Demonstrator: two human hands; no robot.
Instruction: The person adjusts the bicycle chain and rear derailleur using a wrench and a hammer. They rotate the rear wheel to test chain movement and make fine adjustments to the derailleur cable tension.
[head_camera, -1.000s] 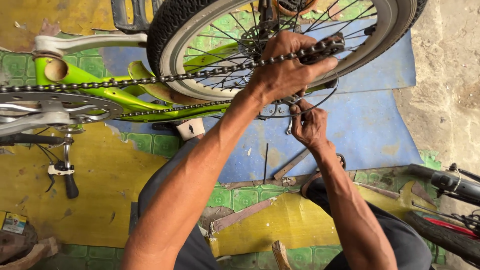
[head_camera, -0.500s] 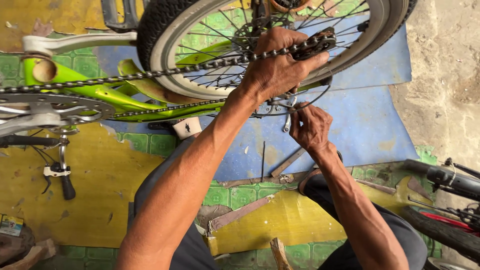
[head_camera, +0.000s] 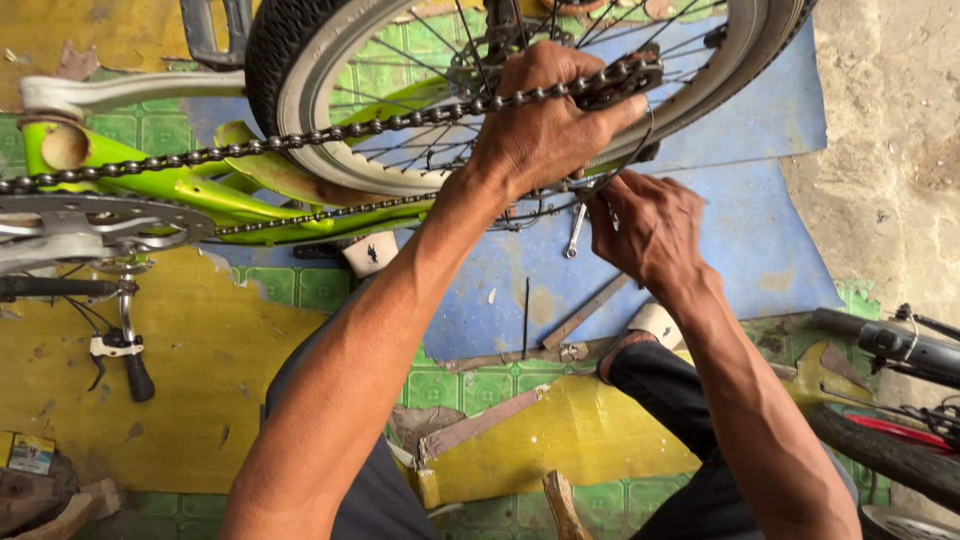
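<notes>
Bicycle chain (head_camera: 330, 130) under left hand (head_camera: 545, 120) (wheel (head_camera: 330, 165) behind)

Small flat box (head_camera: 30, 453) (yellow, blue, white) on floor, bottom-left corner.

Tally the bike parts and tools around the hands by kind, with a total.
Hands: 2, left hand and right hand
Chains: 1, chain
Wheels: 1, rear wheel
Chainrings: 1, chainring
Frames: 1, green frame
Wrenches: 1, wrench
Total: 7
</notes>
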